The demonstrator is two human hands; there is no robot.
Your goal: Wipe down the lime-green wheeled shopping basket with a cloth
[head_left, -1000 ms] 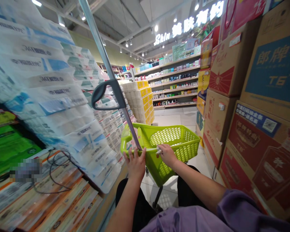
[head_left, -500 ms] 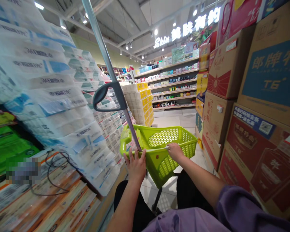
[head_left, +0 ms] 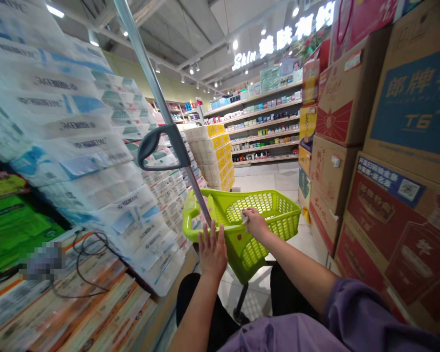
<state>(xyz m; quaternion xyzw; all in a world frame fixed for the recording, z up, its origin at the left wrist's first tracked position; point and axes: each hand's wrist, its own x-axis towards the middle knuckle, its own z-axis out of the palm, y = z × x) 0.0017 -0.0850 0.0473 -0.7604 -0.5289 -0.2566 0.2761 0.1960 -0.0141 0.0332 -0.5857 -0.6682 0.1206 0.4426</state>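
Note:
A lime-green plastic shopping basket (head_left: 238,249) with perforated sides stands on a dark wheeled frame in front of my knees. My left hand (head_left: 213,252) lies with fingers spread against its near rim and side. Over the near rim, my right hand (head_left: 257,224) pinches a crumpled white tissue (head_left: 245,215), mostly hidden by the fingers. A silver pole (head_left: 197,193) with a dark grey loop grip (head_left: 165,146) slants up from the basket past my left hand; its lower end is partly hidden by the rim.
Stacked white tissue packs (head_left: 106,161) rise on the left, beside flat boxes (head_left: 102,313) with a black cable (head_left: 80,274). Cardboard cartons (head_left: 399,215) are piled on the right. Ahead stand yellow-and-white packs (head_left: 214,156) and stocked shelves (head_left: 264,124), with tiled floor (head_left: 269,183) between.
My right hand has moved left along the near rim, and more of the white tissue shows. My left hand has shifted slightly right, still against the basket.

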